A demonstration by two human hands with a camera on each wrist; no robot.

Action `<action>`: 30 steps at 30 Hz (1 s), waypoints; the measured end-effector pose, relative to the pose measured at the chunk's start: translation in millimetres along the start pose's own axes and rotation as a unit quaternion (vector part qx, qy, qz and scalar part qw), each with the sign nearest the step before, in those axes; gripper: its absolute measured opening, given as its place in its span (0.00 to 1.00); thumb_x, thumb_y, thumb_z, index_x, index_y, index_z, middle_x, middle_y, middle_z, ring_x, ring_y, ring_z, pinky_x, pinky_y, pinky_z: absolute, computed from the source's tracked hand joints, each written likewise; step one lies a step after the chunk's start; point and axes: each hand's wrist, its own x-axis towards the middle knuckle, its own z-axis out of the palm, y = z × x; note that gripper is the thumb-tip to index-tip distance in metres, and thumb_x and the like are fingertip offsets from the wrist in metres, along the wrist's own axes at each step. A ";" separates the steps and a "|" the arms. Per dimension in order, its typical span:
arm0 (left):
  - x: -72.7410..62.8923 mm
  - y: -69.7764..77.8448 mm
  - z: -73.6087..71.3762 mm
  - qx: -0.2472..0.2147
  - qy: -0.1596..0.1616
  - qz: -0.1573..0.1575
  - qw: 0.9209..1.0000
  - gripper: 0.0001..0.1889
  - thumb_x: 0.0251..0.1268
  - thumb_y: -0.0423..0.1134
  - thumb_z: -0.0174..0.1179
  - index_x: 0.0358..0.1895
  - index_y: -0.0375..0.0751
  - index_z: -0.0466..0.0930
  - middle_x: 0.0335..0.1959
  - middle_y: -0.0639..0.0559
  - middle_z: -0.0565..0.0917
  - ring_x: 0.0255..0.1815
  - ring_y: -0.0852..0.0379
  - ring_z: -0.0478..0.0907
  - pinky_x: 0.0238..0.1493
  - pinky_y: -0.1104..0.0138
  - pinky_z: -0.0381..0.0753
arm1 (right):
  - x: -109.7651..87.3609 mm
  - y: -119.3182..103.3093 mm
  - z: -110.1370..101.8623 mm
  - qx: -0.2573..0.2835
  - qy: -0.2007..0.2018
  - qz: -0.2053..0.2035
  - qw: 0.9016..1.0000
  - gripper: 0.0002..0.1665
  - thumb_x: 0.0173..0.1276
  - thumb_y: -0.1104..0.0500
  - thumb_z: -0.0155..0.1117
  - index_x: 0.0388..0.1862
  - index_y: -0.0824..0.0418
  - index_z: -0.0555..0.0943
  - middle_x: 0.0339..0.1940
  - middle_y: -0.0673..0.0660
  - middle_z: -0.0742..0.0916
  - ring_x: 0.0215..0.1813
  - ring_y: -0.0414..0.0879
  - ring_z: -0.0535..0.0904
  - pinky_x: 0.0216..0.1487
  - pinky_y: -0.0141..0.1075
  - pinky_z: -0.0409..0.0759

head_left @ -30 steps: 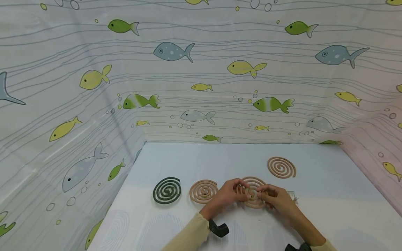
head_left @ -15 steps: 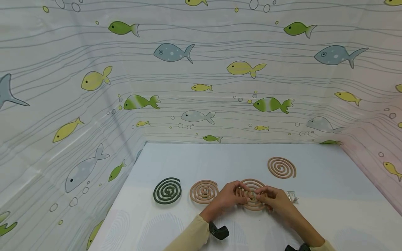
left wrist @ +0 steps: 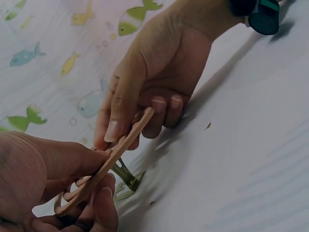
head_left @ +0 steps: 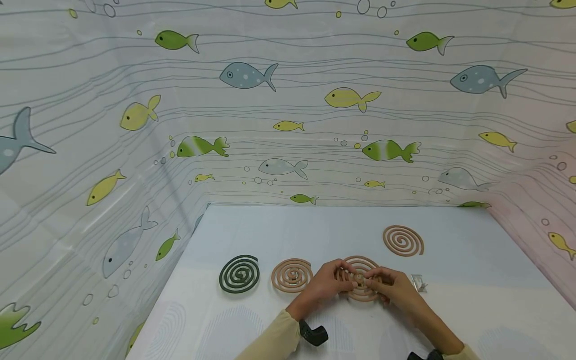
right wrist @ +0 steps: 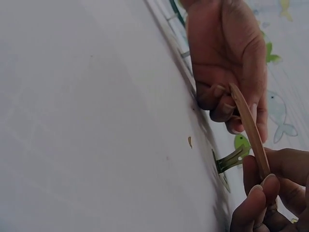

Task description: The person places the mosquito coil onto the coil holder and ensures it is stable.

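Observation:
A brown mosquito coil [head_left: 361, 260] is gripped from both sides, lifted a little above the table. My left hand [head_left: 320, 286] pinches its left side, thumb and fingertips near the centre. Opposite, my right hand [head_left: 399, 289] pinches the right side the same way. Under the coil's middle, a thin metal coil stand [left wrist: 128, 180] reaches down to the tabletop, seen edge-on in both wrist views. The fingers hide how stand and coil meet. Left of the hands lie another brown coil [head_left: 292, 276] and a dark green coil [head_left: 240, 274], each with something small at its centre.
A single brown coil [head_left: 403, 241] lies farther back on the right. Just right of my right hand is a small metal stand [head_left: 419, 283]. Tiny brown crumbs [right wrist: 189, 141] dot the white table [head_left: 288, 225], and a fish-patterned sheet [head_left: 288, 145] rises behind it.
The held coil and both hands have dropped very slightly toward me. My right hand now leaves the small stand beside it fully uncovered. Both grips stay the same.

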 end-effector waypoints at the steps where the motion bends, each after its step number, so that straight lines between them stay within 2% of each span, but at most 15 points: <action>1: -0.1 -0.4 -0.5 0.003 -0.001 0.001 1.000 0.15 0.64 0.26 0.68 0.53 0.36 0.81 0.29 0.54 0.77 0.27 0.63 0.73 0.29 0.71 0.72 | 0.3 0.4 0.4 -0.003 0.001 0.003 1.000 0.21 0.71 0.52 0.72 0.55 0.64 0.83 0.35 0.56 0.86 0.24 0.42 0.74 0.25 0.36 0.78; 5: -0.8 -1.3 -1.9 0.012 -0.002 0.001 1.000 0.15 0.65 0.27 0.67 0.53 0.37 0.81 0.29 0.55 0.76 0.27 0.64 0.72 0.28 0.72 0.71 | 1.3 2.7 1.6 -0.010 -0.001 0.007 1.000 0.21 0.70 0.50 0.72 0.55 0.62 0.84 0.40 0.58 0.87 0.25 0.43 0.74 0.25 0.37 0.79; 14: -4.5 1.0 -1.6 0.011 0.002 0.014 1.000 0.14 0.65 0.26 0.67 0.53 0.34 0.81 0.28 0.53 0.76 0.26 0.64 0.72 0.28 0.73 0.71 | 0.4 0.6 3.6 0.002 -0.006 0.006 1.000 0.23 0.71 0.51 0.72 0.57 0.64 0.83 0.35 0.58 0.85 0.22 0.42 0.72 0.23 0.36 0.78; 20: -5.4 0.8 -2.2 -0.002 -0.001 0.019 1.000 0.15 0.66 0.30 0.69 0.54 0.34 0.83 0.28 0.55 0.77 0.27 0.64 0.72 0.29 0.72 0.72 | -0.5 -1.2 5.4 0.014 0.010 0.028 0.999 0.24 0.70 0.50 0.73 0.59 0.62 0.83 0.30 0.55 0.81 0.22 0.42 0.71 0.22 0.35 0.77; 30: -6.4 -2.4 -5.2 0.002 -0.004 0.019 1.000 0.15 0.66 0.33 0.70 0.54 0.38 0.84 0.30 0.55 0.79 0.28 0.64 0.74 0.30 0.70 0.74 | -0.8 -1.8 6.9 0.010 0.001 0.021 1.000 0.24 0.70 0.50 0.73 0.59 0.62 0.83 0.30 0.55 0.82 0.21 0.41 0.70 0.22 0.33 0.75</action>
